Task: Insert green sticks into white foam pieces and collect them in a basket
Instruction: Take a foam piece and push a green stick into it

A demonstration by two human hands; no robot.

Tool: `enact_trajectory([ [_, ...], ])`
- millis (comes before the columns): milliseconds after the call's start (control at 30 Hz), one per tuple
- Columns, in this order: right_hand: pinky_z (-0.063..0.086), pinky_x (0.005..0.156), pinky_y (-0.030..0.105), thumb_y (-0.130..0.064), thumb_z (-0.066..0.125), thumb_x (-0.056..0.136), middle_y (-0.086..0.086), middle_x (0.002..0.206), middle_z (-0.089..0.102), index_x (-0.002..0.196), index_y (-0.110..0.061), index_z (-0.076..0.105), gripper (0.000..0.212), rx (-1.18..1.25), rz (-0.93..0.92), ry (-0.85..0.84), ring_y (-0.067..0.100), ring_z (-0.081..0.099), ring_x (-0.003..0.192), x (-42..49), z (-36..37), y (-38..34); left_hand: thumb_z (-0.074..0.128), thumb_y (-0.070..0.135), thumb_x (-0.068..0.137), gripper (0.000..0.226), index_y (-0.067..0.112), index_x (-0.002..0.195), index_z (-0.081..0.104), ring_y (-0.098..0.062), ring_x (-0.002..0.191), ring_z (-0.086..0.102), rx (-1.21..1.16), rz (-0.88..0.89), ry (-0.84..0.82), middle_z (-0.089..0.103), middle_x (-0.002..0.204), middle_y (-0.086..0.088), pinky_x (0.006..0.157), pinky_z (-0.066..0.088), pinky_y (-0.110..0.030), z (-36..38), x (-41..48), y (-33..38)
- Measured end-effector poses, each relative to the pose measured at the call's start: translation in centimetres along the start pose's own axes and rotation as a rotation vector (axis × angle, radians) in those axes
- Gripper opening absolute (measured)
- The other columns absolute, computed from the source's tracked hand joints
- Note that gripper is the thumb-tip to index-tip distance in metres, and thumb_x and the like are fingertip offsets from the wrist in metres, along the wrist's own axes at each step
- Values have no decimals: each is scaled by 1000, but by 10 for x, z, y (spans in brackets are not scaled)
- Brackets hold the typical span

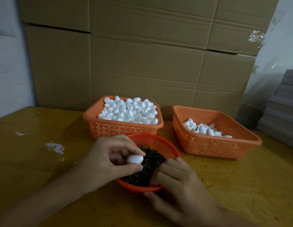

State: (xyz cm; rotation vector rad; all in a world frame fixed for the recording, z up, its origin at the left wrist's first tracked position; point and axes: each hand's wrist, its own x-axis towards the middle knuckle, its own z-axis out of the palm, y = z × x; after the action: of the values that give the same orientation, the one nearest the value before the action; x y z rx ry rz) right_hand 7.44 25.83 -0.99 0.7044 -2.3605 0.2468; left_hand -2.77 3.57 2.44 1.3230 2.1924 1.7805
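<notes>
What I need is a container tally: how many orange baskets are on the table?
3. A full rectangular basket at back centre; a partly filled rectangular basket at right; a round basket of green sticks in front. None appears hidden.

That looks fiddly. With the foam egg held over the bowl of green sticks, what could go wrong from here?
The left hand pinches the foam piece with just thumb and fingertip, so it might slip into the green sticks. The right hand curls over the near rim of the round bowl; leaning there could tip it and spill sticks. The back basket is heaped above its rim, so a knock might roll pieces out.
</notes>
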Motion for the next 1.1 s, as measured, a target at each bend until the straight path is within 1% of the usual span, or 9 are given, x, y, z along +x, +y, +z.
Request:
enact_trajectory([
  [133,45,78,35,-44,61,105,-15,97,61,98,-27,66,19,-33,-1,-68,11,55,89,1,0,-1,88,37,68,25,30,91,85,-17,83,69,-22,9,5,74,102,2,64,55,-23,0,0,-1],
  [267,45,79,35,-44,59,105,-15,97,60,98,-28,65,19,-32,6,-79,10,55,90,2,-1,-1,90,33,69,23,30,92,84,-18,83,70,-16,10,0,74,102,2,64,57,-24,0,1,-2],
  [467,44,79,32,-45,64,102,-16,92,59,91,-28,65,20,-9,29,-65,8,54,86,2,-2,-1,87,41,69,26,32,93,84,-18,84,70,-28,7,-7,73,103,2,64,55,-23,0,1,-2],
  [533,44,78,31,-45,66,102,-16,91,60,91,-27,67,21,-12,32,-51,9,55,86,2,-1,-1,88,39,69,25,32,93,84,-18,83,70,-21,4,-10,73,103,2,64,55,-23,0,1,-2],
  [633,45,76,31,-44,68,101,-13,92,63,89,-25,70,22,-21,26,-15,10,57,85,0,-1,-2,96,28,72,24,30,93,84,-19,83,69,-7,-2,-14,73,104,0,63,57,-26,0,1,-2],
  [733,46,74,33,-44,70,100,-13,92,65,88,-23,72,24,-16,34,26,11,57,84,0,0,-1,91,24,72,21,28,92,85,-20,82,70,-9,-5,-6,73,105,-2,62,58,-29,0,0,-3],
  [833,48,74,35,-45,69,100,-12,95,67,89,-22,74,25,-8,55,48,11,59,85,-1,0,-1,94,22,73,22,28,92,84,-21,83,70,-3,-7,-2,73,104,-1,62,60,-31,0,1,-3],
  [1000,48,75,37,-55,60,102,-12,97,64,96,-27,71,30,-66,102,-82,13,57,90,1,-1,-4,89,23,74,21,29,94,84,-21,83,71,-17,-6,8,73,104,0,61,60,-30,0,1,-5],
  [1100,49,79,36,-59,60,101,-15,101,65,100,-31,72,30,-72,121,-120,11,58,97,2,-2,-5,86,27,77,28,34,104,81,-22,79,72,-62,-16,12,73,105,-2,60,60,-30,0,1,-4],
])
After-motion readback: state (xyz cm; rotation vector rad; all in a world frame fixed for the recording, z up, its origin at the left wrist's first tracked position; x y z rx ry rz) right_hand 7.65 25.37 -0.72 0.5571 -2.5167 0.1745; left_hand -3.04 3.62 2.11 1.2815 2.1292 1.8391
